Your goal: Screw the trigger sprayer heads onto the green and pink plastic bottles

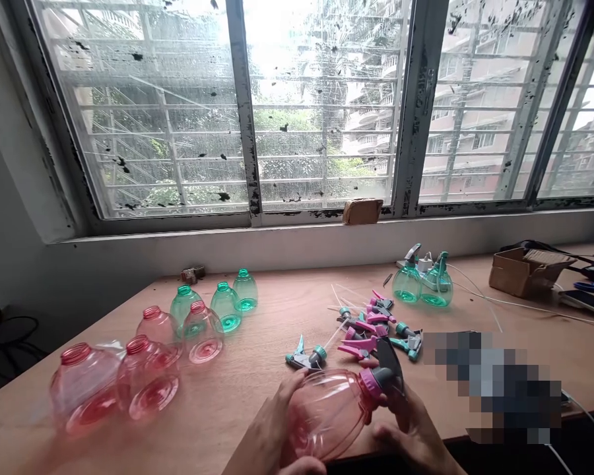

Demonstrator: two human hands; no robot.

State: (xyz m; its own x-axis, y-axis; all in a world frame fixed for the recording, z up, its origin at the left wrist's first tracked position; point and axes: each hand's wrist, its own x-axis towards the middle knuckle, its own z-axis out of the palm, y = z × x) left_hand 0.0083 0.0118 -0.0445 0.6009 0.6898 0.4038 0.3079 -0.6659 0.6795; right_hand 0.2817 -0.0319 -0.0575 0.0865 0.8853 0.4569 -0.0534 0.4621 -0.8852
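Note:
A clear pink spray bottle lies tilted on its side near the table's front edge, its neck to the right. My left hand is wrapped around its body from the left, with the thumb low in front. On the neck sits a dark grey trigger sprayer head with a pink collar. My right hand grips this head from the right, fingers behind it and thumb off the bottle. Just beyond the bottle lie several loose pink-and-grey sprayer heads and a teal-and-grey sprayer head.
Open pink bottles and green bottles stand at the left. Two green bottles with sprayers stand at the back near a white cable. A cardboard box is at the right, a blurred patch nearer. Windows line the back.

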